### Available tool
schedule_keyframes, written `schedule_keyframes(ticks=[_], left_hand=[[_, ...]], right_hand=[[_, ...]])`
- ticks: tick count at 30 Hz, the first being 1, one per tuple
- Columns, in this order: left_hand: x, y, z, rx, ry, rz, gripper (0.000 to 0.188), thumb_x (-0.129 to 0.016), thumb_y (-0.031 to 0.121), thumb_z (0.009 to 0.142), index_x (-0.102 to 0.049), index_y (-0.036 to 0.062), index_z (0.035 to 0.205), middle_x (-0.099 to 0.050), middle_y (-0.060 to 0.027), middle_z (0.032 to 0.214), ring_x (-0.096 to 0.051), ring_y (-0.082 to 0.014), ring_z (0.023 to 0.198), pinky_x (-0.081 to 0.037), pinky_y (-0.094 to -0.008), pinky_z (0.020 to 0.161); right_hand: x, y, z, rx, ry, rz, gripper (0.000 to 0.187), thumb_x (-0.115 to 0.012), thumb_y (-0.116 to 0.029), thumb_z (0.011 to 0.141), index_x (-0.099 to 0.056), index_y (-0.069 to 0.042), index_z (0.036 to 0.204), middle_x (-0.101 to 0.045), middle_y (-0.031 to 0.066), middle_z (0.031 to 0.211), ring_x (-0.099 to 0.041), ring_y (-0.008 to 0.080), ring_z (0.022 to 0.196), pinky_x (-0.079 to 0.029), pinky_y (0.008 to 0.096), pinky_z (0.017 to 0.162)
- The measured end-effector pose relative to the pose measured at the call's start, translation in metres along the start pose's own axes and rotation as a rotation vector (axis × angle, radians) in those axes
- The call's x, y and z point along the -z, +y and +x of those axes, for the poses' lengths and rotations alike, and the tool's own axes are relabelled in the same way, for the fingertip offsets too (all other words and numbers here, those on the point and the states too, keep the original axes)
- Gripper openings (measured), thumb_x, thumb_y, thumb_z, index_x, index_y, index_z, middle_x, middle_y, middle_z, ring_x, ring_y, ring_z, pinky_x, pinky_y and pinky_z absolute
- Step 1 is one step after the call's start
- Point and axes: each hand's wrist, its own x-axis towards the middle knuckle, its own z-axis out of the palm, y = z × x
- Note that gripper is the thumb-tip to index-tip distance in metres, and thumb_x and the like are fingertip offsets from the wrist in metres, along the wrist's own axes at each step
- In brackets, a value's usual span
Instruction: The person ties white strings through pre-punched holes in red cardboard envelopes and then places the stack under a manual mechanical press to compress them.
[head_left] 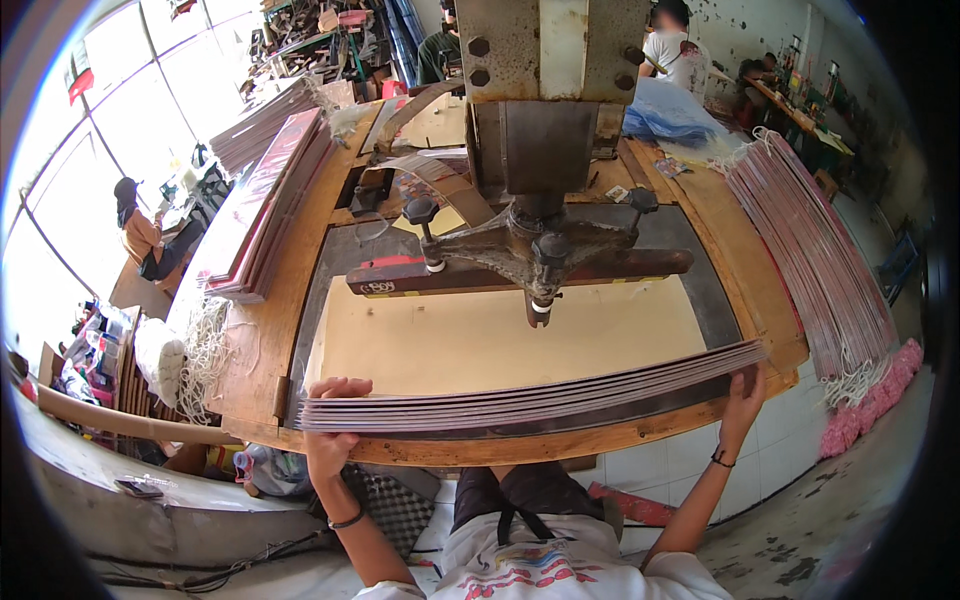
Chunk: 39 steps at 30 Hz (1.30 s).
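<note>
A stack of long, flat, thin pieces (530, 388), layered with pale and purplish edges, is held edge-on between my two hands over the front of the press table. My left hand (335, 420) grips its left end, fingers over the far side and thumb on the near side. At the other end, slightly higher, my right hand (740, 405) holds the stack from below and the side. Behind it lies a cream sheet (500, 330) on the dark bed plate (350, 250). Above that sheet hangs a press head with a long metal bar (600, 268).
Red and white flat stacks (270, 200) stand at left, with white cords (205, 345) hanging down. A large corded stack (810, 250) and pink twine (872, 400) are at right. The press column (545, 150) rises mid-table. Other people sit or stand farther back.
</note>
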Motion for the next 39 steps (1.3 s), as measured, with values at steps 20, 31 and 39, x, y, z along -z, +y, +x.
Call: schedule_keyframes(ticks=[20, 31, 39], left_hand=[[-0.007, 0.006, 0.001, -0.023, 0.124, -0.019, 0.105, -0.086, 0.057, 0.066, -0.041, -0.0008, 0.141, -0.060, -0.0161, 0.123, -0.060, -0.0249, 0.113, -0.049, -0.0388, 0.100], [-0.007, 0.006, 0.000, 0.014, 0.166, 0.082, 0.117, -0.080, 0.070, 0.062, -0.038, -0.0017, 0.143, -0.059, -0.0154, 0.127, -0.058, -0.0210, 0.115, -0.047, -0.0354, 0.100], [-0.009, 0.010, 0.002, 0.047, 0.165, 0.099, 0.135, -0.080, 0.073, 0.059, -0.022, -0.0005, 0.155, -0.056, -0.0173, 0.135, -0.059, -0.0214, 0.114, -0.048, -0.0368, 0.100]], right_hand=[[-0.013, -0.021, 0.004, 0.021, 0.080, 0.103, 0.053, -0.053, -0.030, 0.105, -0.042, 0.005, 0.144, -0.053, 0.0163, 0.139, -0.057, 0.0239, 0.122, -0.049, 0.0366, 0.101], [-0.009, -0.009, 0.004, -0.024, 0.011, 0.066, 0.059, -0.049, -0.035, 0.106, -0.037, 0.004, 0.149, -0.048, 0.0170, 0.146, -0.051, 0.0245, 0.130, -0.042, 0.0367, 0.108], [-0.007, -0.002, 0.005, -0.017, -0.037, 0.045, 0.053, -0.047, -0.029, 0.107, -0.038, 0.002, 0.149, -0.047, 0.0146, 0.150, -0.044, 0.0253, 0.138, -0.034, 0.0373, 0.114]])
